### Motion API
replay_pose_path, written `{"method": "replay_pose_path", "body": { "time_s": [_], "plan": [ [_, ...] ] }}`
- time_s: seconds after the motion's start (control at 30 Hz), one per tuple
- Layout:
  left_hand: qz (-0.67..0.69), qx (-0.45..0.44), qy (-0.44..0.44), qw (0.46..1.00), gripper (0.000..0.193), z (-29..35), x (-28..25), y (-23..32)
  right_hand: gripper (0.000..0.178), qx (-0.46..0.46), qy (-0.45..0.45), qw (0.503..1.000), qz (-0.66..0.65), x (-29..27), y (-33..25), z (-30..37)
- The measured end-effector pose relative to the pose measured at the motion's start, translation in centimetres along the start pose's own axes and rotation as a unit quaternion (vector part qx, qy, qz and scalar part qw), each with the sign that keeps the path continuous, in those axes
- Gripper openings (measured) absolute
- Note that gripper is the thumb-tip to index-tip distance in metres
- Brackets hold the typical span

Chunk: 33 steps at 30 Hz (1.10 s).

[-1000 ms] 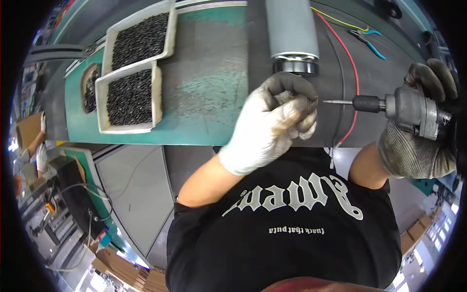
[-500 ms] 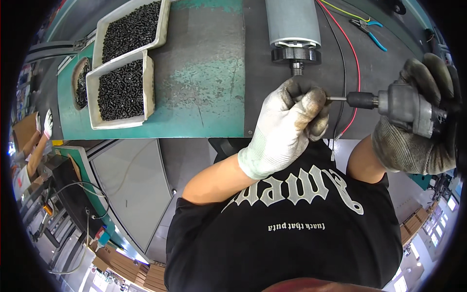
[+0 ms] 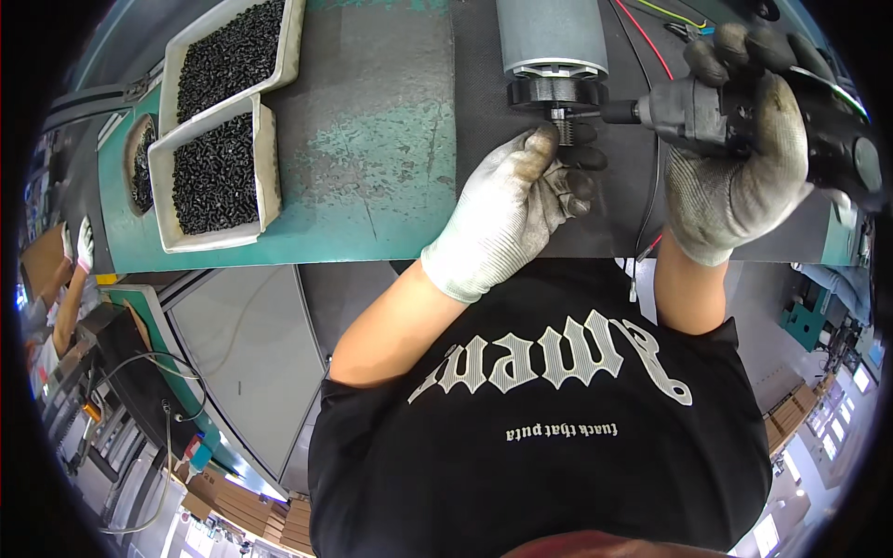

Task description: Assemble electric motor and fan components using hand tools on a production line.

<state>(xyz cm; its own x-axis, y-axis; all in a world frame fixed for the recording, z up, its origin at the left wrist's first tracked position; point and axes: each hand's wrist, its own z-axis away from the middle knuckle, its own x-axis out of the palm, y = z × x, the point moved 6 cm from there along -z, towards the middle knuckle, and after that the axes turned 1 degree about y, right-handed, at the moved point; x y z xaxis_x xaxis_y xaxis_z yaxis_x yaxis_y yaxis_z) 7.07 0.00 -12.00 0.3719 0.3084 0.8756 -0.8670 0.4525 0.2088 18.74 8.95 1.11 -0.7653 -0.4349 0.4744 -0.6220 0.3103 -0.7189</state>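
A grey cylindrical motor [image 3: 551, 37] lies at the back of the bench, its black ring [image 3: 558, 94] and threaded shaft [image 3: 561, 126] facing me. My left hand [image 3: 507, 205], in a white glove with dirty fingertips, has its thumb and fingers closed about the shaft's near end. Gripped in my gloved right hand [image 3: 744, 177] is a dark power screwdriver [image 3: 693, 110]. It points left, its nose close beside the ring and shaft. The bit's tip is hidden near the shaft and my left fingers.
Two white bins [image 3: 270, 177] of small black parts stand on the green mat at left, beside a round dish [image 3: 139, 167] of parts. Red wire [image 3: 646, 37] and black wire run right of the motor. Pliers [image 3: 688, 31] lie at the back right. Another person's gloved hands [image 3: 85, 244] show far left.
Both hands have moved away from me, toward the motor. My left hand has left the screwdriver's bit and come to the shaft; the screwdriver has moved left and up against the ring's side.
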Motion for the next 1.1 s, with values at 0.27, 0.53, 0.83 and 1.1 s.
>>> {"method": "replay_pose_path", "body": {
  "time_s": [0.27,0.53,0.83,1.1],
  "plan": [
    [-0.021,0.039,-0.062,0.997,0.034,-0.2,0.0,0.0,0.035,0.075,-0.046,0.996,-0.005,0.3,1.5,0.9],
    [-0.053,0.038,-0.061,0.996,0.033,-0.1,0.0,0.2,0.041,0.009,0.175,0.959,0.223,4.5,0.7,0.9],
    [-0.186,0.046,-0.017,0.981,0.043,6.6,0.3,3.7,0.033,-0.016,0.211,0.963,0.166,-4.4,-3.4,0.1],
    [-0.562,0.421,0.451,0.551,0.030,19.6,-3.0,27.2,0.039,0.027,0.232,0.967,0.100,-11.3,-3.9,1.4]
  ]
}}
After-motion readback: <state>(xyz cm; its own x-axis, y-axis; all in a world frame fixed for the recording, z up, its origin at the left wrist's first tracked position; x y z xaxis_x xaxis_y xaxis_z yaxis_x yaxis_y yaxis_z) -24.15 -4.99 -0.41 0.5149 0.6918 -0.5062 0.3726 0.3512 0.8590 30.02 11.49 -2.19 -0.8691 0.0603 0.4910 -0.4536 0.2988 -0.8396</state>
